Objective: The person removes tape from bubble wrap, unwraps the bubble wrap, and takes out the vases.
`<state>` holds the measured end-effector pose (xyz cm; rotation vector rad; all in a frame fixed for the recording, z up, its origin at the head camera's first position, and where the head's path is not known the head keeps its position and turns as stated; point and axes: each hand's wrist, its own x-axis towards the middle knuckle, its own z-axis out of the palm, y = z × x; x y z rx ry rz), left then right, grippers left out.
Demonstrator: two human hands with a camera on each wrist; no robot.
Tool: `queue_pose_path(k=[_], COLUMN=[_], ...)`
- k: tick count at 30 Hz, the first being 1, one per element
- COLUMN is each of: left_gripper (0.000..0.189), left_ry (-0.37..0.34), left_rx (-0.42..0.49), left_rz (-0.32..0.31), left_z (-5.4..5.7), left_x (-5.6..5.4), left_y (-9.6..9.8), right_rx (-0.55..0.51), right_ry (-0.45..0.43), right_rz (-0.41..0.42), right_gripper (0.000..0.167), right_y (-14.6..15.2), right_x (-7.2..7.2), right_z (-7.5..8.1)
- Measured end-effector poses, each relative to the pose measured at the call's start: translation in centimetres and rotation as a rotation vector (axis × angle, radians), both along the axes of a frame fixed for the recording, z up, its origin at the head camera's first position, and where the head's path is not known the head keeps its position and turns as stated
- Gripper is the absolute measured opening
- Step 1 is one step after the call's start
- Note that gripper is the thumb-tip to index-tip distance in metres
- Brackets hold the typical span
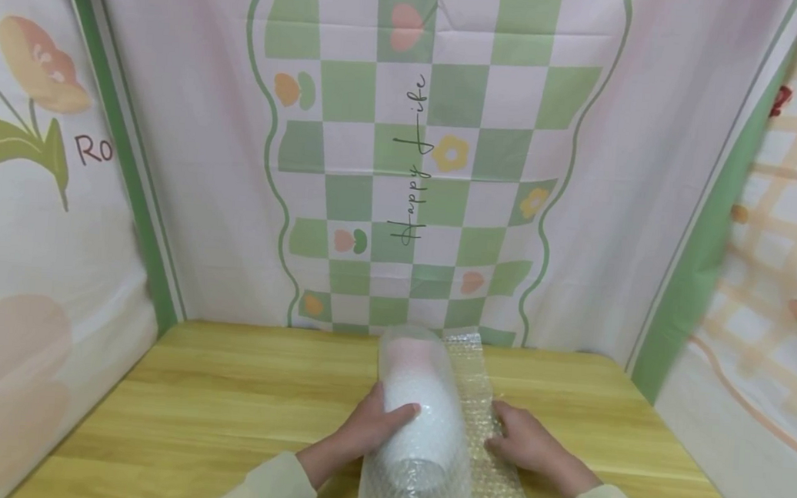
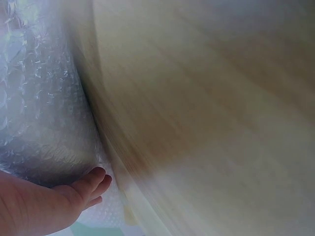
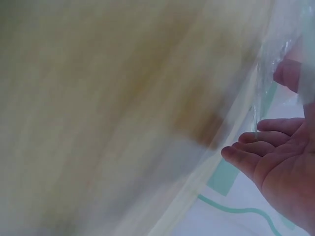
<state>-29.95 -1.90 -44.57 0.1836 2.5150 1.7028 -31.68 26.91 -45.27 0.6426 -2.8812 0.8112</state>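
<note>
A white, rounded, vase-like object (image 1: 428, 421) with a pink far end lies lengthwise on the table, rolled in clear bubble wrap (image 1: 475, 385). Through the layers, its exact kind is hard to tell. My left hand (image 1: 371, 426) grips the wrapped object from its left side, thumb on top; the left wrist view shows the fingers (image 2: 93, 179) against the wrap's side. To the right, a loose flap of the wrap lies beside the roll. My right hand (image 1: 530, 445) holds that flap's outer edge, with the film between thumb and fingers (image 3: 266, 140) in the right wrist view.
The wood-grain table (image 1: 257, 378) extends to both sides of the roll. A printed cloth (image 1: 405, 149) with green checks hangs behind its far edge. Patterned cloths also hang at the left (image 1: 16, 253) and right (image 1: 769, 306).
</note>
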Motion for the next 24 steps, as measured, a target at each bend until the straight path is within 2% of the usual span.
queue_pose_path(k=[6, 11, 24], left_gripper=[0.104, 0.103, 0.100], left_ry=[0.007, 0.012, 0.026], left_rx=[0.008, 0.005, 0.019], left_rz=[-0.003, 0.001, -0.007], left_z=[-0.1, -0.2, -0.3], left_x=[-0.1, -0.1, -0.1], left_y=[0.0, 0.0, 0.0], right_rx=[0.071, 0.123, 0.223], right_ry=[0.068, 0.062, 0.082], right_rz=[0.029, 0.023, 0.048], right_gripper=[0.049, 0.060, 0.057], right_y=[0.1, -0.1, -0.5], right_x=[0.2, 0.7, 1.3], right_z=[0.1, 0.2, 0.6])
